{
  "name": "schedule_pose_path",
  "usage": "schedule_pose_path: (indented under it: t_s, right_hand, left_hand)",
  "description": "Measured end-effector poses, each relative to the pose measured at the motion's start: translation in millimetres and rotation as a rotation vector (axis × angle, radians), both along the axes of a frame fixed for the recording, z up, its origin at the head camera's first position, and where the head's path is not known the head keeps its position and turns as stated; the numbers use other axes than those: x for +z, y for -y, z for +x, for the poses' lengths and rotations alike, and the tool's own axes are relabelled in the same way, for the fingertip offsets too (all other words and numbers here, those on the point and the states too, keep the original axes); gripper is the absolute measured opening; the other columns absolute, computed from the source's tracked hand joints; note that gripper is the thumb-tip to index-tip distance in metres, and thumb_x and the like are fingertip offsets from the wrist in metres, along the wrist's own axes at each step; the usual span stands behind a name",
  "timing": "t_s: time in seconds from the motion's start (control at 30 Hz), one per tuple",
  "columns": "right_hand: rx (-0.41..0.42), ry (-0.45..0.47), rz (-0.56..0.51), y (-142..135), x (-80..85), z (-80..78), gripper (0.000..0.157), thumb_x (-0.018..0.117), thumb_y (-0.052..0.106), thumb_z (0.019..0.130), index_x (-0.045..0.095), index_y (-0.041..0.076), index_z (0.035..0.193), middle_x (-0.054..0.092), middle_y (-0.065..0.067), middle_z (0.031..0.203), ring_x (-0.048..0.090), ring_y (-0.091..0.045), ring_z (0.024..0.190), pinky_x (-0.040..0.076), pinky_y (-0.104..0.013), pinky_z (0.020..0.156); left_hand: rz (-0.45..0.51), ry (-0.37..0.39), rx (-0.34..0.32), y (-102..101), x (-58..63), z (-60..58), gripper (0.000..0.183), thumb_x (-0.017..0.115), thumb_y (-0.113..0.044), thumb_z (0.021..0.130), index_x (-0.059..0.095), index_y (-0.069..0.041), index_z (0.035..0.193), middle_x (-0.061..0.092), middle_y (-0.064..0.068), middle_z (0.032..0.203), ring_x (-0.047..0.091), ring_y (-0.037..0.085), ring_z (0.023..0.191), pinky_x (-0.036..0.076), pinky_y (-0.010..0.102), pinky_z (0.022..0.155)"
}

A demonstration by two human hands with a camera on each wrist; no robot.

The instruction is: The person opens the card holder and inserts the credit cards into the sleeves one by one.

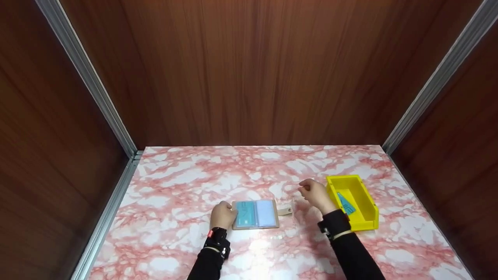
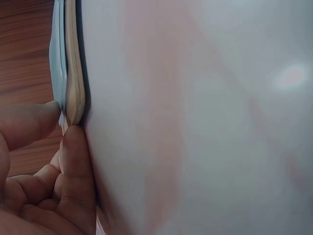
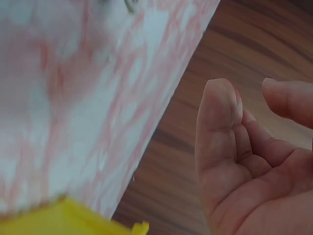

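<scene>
A small card holder point(image 1: 267, 213) lies spread out on the table, with a teal card point(image 1: 245, 214) in its left sleeve and a pale blue right page. Its beige snap strap point(image 1: 286, 212) sticks out to the right. At its left edge my left hand point(image 1: 223, 216) pinches the cover; the left wrist view shows the thumb on the bluish sleeves and a finger against the tan cover edge point(image 2: 74, 93). My right hand point(image 1: 316, 194) hovers between the card holder and a yellow bin point(image 1: 374, 217). Its fingers are loosely bent, thumb apart from them, holding nothing.
Inside the yellow bin, to the right of my right wrist, leans a teal card point(image 1: 346, 203). The table point(image 1: 175, 179) has a pink and white marbled top. Brown wood-look panels point(image 1: 249, 77) with metal corner rails point(image 1: 93, 81) enclose it at the back and sides.
</scene>
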State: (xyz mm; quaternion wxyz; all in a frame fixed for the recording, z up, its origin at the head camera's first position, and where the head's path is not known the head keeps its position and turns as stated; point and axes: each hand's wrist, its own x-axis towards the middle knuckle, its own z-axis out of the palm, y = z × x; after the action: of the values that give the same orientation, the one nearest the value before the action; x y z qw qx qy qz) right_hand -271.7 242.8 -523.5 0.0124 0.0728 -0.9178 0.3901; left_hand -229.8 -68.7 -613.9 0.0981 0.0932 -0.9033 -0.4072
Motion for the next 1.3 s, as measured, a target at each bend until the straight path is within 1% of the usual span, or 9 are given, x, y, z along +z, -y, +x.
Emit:
schedule_pose_path:
  t_s: [0.1,0.27,0.47,0.7,0.83,1.0,1.07,1.17,1.3]
  right_hand:
    - [-0.009,0.005,0.010,-14.0,6.6,-1.1,0.023,0.061,0.007,0.096,0.062,-0.009,0.111,0.066,-0.015,0.089,0.063,-0.025,0.074,0.054,-0.039,0.070]
    - [-0.038,0.029,0.061,-36.3,16.7,-3.9,0.026,0.059,0.012,0.098,0.061,-0.008,0.114,0.066,-0.019,0.099,0.063,-0.029,0.085,0.053,-0.043,0.078]
    - [-0.056,0.074,0.073,-57.0,26.3,-4.4,0.030,0.056,0.014,0.100,0.059,-0.010,0.118,0.063,-0.024,0.107,0.061,-0.033,0.093,0.051,-0.046,0.085]
    - [-0.067,0.076,0.088,-75.9,29.4,-2.9,0.030,0.053,0.013,0.101,0.057,-0.012,0.119,0.061,-0.028,0.111,0.059,-0.037,0.097,0.050,-0.047,0.085]
    - [-0.099,0.098,0.131,-85.8,29.9,-4.8,0.030,0.052,0.014,0.101,0.057,-0.010,0.118,0.061,-0.027,0.111,0.059,-0.036,0.096,0.050,-0.049,0.086]
    - [-0.129,0.079,0.194,-100.1,29.0,-5.7,0.028,0.053,0.013,0.098,0.059,-0.010,0.112,0.062,-0.028,0.106,0.059,-0.040,0.095,0.047,-0.053,0.087]
    - [-0.144,0.108,0.207,-104.9,28.0,-5.5,0.029,0.052,0.012,0.097,0.058,-0.011,0.113,0.061,-0.029,0.108,0.058,-0.042,0.097,0.046,-0.054,0.087]
    - [-0.165,0.190,0.218,-111.0,25.5,-6.2,0.033,0.050,0.013,0.098,0.056,-0.012,0.118,0.059,-0.031,0.114,0.057,-0.043,0.101,0.045,-0.054,0.089]
    - [-0.177,0.273,0.245,-117.7,20.0,-8.1,0.036,0.048,0.014,0.099,0.054,-0.012,0.123,0.056,-0.032,0.121,0.055,-0.044,0.107,0.044,-0.056,0.093]
  left_hand:
    - [-0.004,0.008,-0.002,0.0,-0.2,-0.4,0.019,0.077,-0.012,0.078,0.066,0.000,0.088,0.067,0.011,0.080,0.063,0.029,0.075,0.050,0.043,0.071]
    - [-0.005,0.002,-0.001,0.6,-0.1,-0.5,0.020,0.078,-0.012,0.077,0.066,0.000,0.087,0.067,0.010,0.080,0.063,0.029,0.075,0.050,0.043,0.071]
    - [0.009,-0.009,-0.018,1.9,0.7,0.5,0.020,0.078,-0.012,0.078,0.066,0.001,0.088,0.067,0.011,0.079,0.062,0.029,0.074,0.050,0.044,0.070]
    - [0.011,-0.001,-0.015,0.9,1.5,0.9,0.021,0.078,-0.012,0.078,0.066,0.001,0.089,0.068,0.011,0.081,0.063,0.030,0.076,0.050,0.044,0.073]
    - [0.012,0.018,-0.006,0.6,2.0,0.6,0.020,0.078,-0.012,0.079,0.066,0.000,0.089,0.067,0.010,0.081,0.063,0.029,0.076,0.050,0.043,0.073]
    - [0.009,0.027,-0.002,0.3,1.8,0.4,0.020,0.077,-0.013,0.079,0.066,0.001,0.089,0.067,0.010,0.080,0.062,0.028,0.075,0.050,0.042,0.072]
    - [0.006,0.021,-0.002,0.5,0.9,0.3,0.020,0.078,-0.012,0.079,0.066,0.000,0.088,0.067,0.010,0.079,0.062,0.028,0.075,0.050,0.042,0.072]
    - [-0.002,0.005,-0.005,0.8,-0.2,0.0,0.019,0.077,-0.012,0.078,0.066,0.000,0.088,0.067,0.010,0.078,0.062,0.029,0.074,0.050,0.043,0.071]
    - [-0.004,0.001,-0.010,1.1,1.0,0.4,0.019,0.077,-0.012,0.079,0.066,0.001,0.088,0.067,0.010,0.079,0.063,0.029,0.074,0.050,0.043,0.071]
